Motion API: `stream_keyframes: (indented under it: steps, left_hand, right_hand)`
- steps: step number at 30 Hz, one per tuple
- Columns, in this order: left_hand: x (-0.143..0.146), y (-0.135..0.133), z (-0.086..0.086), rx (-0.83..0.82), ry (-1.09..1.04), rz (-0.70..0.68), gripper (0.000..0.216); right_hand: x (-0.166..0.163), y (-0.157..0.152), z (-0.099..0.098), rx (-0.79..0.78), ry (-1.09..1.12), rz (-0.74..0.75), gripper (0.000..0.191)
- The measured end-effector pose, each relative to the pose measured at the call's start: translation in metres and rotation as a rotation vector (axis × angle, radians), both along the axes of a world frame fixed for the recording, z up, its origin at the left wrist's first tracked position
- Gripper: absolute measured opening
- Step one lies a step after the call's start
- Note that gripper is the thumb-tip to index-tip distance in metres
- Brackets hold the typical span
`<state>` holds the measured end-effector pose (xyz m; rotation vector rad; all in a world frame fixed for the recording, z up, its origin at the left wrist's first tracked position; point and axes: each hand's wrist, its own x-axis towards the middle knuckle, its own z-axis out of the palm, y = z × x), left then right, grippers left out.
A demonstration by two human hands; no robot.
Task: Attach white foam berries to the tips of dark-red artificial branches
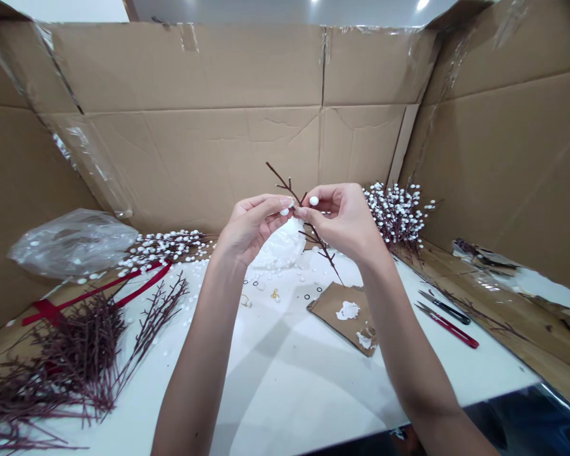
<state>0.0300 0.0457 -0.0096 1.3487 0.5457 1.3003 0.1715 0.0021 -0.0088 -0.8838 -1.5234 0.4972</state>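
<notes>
My right hand (344, 218) pinches a bare brown artificial twig (322, 244) between thumb and fingers. The twig slants from upper left to lower right, with short side shoots. One white foam ball (314, 201) shows at the right fingers; whether it sits on a shoot or is held there, I cannot tell. My left hand (253, 227) is closed at the fingertips on small white balls (284, 211), right beside the twig. Below the hands, a piece of cardboard (330, 310) carries blobs of white paste (348, 310). A white bag (280, 244) stands behind the hands.
Bare twigs (90, 348) are heaped at left beside a red ribbon (145, 278). White-berried twigs lie at left (166, 247) and stand at right (396, 212). A clear plastic bag (76, 244), red snips (449, 324) and black snips (445, 306) lie near cardboard walls (194, 152).
</notes>
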Motion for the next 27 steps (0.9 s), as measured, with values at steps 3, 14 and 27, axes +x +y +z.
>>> stream_keyframes:
  steps: [3,14,27]
  left_hand:
    - [0.001,0.002,-0.002,-0.014,-0.002,0.001,0.012]
    - [-0.011,0.007,0.000,-0.007,-0.012,-0.087,0.021]
    - [-0.016,0.018,-0.013,0.208,0.817,-0.465,0.025]
  right_hand:
    - [-0.001,0.003,-0.003,0.029,-0.002,-0.047,0.013]
    - [-0.004,0.002,0.001,-0.005,0.119,0.017,0.009]
    - [0.002,0.006,0.003,0.053,0.497,0.114,0.014]
